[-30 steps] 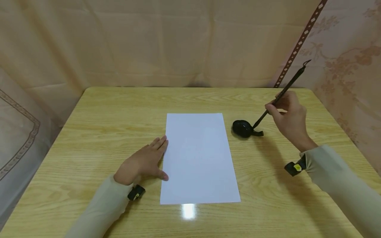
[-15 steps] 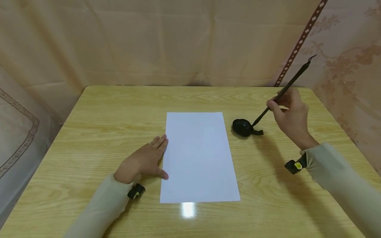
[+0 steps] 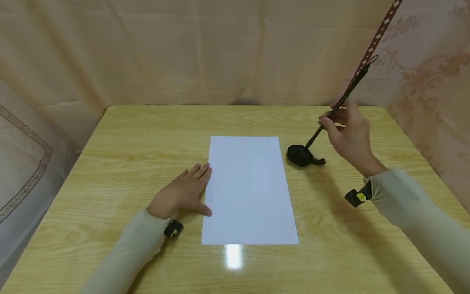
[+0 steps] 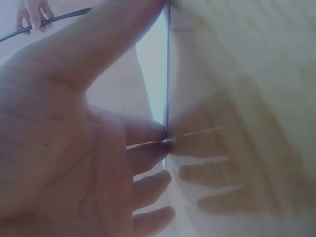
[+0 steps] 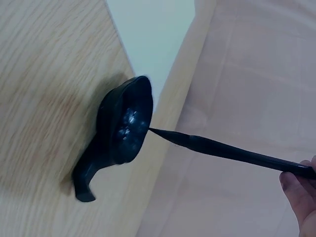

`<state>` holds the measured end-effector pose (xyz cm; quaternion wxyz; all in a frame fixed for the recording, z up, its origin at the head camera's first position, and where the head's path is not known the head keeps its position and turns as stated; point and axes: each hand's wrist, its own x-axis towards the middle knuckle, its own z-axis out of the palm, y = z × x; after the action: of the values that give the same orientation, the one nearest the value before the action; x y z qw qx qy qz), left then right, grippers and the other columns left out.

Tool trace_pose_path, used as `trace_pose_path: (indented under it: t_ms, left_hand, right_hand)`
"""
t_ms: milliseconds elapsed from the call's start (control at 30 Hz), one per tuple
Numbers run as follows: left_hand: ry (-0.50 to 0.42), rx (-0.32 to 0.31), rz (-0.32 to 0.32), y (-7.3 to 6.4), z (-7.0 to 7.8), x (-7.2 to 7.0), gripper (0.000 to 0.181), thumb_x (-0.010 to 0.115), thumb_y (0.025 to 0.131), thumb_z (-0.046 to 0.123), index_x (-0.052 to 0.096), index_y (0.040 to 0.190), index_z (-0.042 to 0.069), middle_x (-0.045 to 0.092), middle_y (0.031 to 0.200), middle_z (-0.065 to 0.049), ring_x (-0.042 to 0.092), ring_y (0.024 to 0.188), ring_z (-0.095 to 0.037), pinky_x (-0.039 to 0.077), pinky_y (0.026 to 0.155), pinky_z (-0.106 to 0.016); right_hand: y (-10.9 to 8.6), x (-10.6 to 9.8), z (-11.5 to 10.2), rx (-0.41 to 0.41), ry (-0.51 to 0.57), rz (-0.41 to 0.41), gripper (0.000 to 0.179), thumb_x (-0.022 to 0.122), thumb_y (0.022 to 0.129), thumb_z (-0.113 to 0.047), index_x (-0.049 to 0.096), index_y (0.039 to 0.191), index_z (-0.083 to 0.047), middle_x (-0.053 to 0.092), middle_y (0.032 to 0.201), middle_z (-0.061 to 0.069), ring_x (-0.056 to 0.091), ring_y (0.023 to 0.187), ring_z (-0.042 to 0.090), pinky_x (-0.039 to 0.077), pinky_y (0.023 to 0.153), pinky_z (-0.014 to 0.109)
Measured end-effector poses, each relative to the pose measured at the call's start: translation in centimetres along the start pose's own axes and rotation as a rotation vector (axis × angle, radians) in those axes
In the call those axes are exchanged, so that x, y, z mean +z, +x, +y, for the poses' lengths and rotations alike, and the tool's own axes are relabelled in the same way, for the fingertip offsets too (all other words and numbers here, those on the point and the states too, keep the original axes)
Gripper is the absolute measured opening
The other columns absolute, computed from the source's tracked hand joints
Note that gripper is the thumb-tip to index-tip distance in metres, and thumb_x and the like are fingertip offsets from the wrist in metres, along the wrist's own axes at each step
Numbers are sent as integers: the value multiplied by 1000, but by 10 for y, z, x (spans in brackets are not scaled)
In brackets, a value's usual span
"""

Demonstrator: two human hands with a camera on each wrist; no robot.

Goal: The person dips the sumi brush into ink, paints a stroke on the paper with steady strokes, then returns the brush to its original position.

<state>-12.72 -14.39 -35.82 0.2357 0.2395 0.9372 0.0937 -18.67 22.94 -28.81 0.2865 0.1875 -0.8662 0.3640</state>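
My right hand (image 3: 350, 136) pinches a black calligraphy brush (image 5: 222, 149) by its shaft, tip pointing down and the looped end up. In the right wrist view the pointed tip lies at the rim of a black ink dish (image 5: 126, 126) with a curved stem. Whether it touches the rim I cannot tell. The glossy inside of the dish shows in that view. My left hand (image 3: 183, 196) rests flat, with fingertips and thumb on the left edge of a white sheet of paper (image 3: 249, 188). The left wrist view shows those fingers (image 4: 148, 190) extended at the paper's edge.
The wooden table (image 3: 147, 130) holds the sheet in its middle, with the ink dish close to the right of it. Pale curtains (image 3: 176, 53) hang behind the table and at both sides. A bright light reflection lies just below the paper.
The brush and right hand have moved left, carrying the tip from the dish's stem side to its far rim. The paper and left hand have shifted slightly right, closer to the dish.
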Motion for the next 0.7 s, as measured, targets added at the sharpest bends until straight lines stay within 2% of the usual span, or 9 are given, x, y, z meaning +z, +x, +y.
trace_pose_path:
  t_ms: [233, 467, 700]
  left_hand:
    - [-24, 1, -23, 2, 1, -4, 114, 75, 75, 52, 10, 152, -2, 0, 161, -15, -1, 147, -37, 12, 117, -55]
    - [-37, -20, -22, 7, 5, -4, 114, 75, 75, 51, 8, 152, -1, -1, 161, -14, -1, 147, -37, 13, 117, -55]
    - [-28, -41, -25, 8, 10, -4, 116, 74, 75, 53, 5, 153, 1, -3, 161, -11, -1, 148, -34, 15, 117, -55]
  right_hand:
    - [6, 10, -12, -18, -4, -15, 28, 61, 90, -2, 46, 111, 11, 68, 94, 22, 51, 80, -24, 44, 69, -1]
    - [10, 23, -25, -2, 79, -53, 29, 61, 90, 0, 47, 111, 12, 67, 94, 23, 55, 79, -21, 46, 68, 1]
    - [11, 37, -33, -30, 125, -107, 30, 62, 89, 1, 47, 112, 12, 68, 93, 23, 55, 78, -19, 47, 68, 2]
